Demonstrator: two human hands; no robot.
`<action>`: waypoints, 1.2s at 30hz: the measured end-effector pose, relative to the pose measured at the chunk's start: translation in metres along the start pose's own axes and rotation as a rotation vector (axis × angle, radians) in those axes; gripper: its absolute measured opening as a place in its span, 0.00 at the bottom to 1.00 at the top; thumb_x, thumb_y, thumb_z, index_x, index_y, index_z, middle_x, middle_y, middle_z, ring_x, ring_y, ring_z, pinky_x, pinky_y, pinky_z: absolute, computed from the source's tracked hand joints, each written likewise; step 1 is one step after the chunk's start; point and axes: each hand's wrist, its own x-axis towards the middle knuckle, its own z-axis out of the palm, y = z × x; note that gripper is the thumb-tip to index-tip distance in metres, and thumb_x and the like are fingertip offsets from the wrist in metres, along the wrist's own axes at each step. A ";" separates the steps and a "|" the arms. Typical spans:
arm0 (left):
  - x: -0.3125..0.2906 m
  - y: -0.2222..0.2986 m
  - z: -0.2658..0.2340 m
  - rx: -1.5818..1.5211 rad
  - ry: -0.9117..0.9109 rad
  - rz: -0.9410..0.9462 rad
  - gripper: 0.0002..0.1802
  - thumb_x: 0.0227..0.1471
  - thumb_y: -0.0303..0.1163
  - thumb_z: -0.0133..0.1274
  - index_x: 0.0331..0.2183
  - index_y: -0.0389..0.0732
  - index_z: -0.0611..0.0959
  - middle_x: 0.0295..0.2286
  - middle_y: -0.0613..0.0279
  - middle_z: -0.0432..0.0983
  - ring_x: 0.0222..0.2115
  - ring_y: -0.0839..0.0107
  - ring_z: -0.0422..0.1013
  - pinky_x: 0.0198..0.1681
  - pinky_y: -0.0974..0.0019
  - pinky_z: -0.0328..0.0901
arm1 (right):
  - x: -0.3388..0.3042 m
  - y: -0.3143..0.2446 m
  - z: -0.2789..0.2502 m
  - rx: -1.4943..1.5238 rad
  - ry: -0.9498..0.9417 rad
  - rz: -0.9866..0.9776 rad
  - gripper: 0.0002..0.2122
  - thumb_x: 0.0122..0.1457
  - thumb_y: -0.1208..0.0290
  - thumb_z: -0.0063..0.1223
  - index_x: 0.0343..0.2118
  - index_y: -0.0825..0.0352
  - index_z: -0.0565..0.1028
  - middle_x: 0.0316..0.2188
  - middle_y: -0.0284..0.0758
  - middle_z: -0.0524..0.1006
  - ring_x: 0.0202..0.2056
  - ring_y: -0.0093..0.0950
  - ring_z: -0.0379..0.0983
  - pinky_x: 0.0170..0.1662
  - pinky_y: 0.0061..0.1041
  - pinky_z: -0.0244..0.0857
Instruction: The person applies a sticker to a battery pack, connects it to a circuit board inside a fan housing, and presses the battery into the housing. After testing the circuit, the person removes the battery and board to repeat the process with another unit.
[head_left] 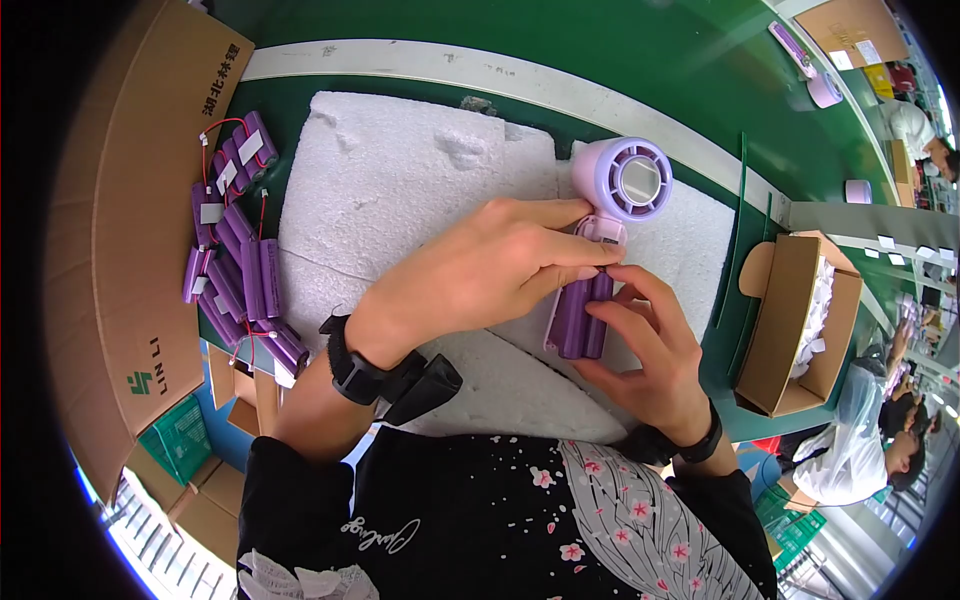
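Note:
A lilac handheld fan point(606, 180) lies on the white foam sheet, its round head turned away from me and its handle toward me. The handle is open, and a purple two-cell battery pack point(582, 318) sits in or over it; the fit along the far edge is hidden by my fingers. My left hand point(490, 265) reaches across from the left, its fingers closed on the fan's neck and the top of the handle. With thumb and fingers bent around the pack's right side, my right hand point(650, 345) grips the battery pack. Black bands circle both wrists.
Several purple battery packs point(235, 240) with red wires are heaped left of the foam sheet point(400, 160), beside a tall cardboard box point(150, 200). An open carton point(800, 330) with white pieces stands at the right. Another fan point(825, 90) lies farther off; people work at the right.

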 end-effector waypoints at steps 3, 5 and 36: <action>-0.001 -0.003 0.002 0.006 0.042 0.034 0.17 0.48 0.22 0.59 0.43 0.41 0.84 0.43 0.47 0.77 0.33 0.51 0.76 0.35 0.59 0.72 | 0.001 0.002 0.004 0.014 0.013 -0.009 0.23 0.32 0.81 0.73 0.37 0.69 0.77 0.51 0.45 0.69 0.39 0.34 0.75 0.41 0.28 0.75; -0.002 -0.004 0.003 -0.007 0.042 0.028 0.17 0.47 0.22 0.59 0.43 0.41 0.84 0.43 0.47 0.77 0.34 0.51 0.76 0.36 0.59 0.72 | 0.003 0.003 0.006 0.020 0.024 -0.038 0.23 0.31 0.81 0.73 0.36 0.68 0.76 0.51 0.45 0.69 0.39 0.33 0.75 0.41 0.28 0.74; 0.000 0.002 0.000 -0.073 0.029 -0.027 0.14 0.49 0.27 0.59 0.41 0.42 0.85 0.35 0.51 0.77 0.32 0.50 0.74 0.35 0.57 0.68 | -0.001 0.018 0.002 0.285 0.028 -0.032 0.25 0.34 0.82 0.74 0.29 0.63 0.64 0.51 0.49 0.67 0.33 0.29 0.71 0.34 0.25 0.69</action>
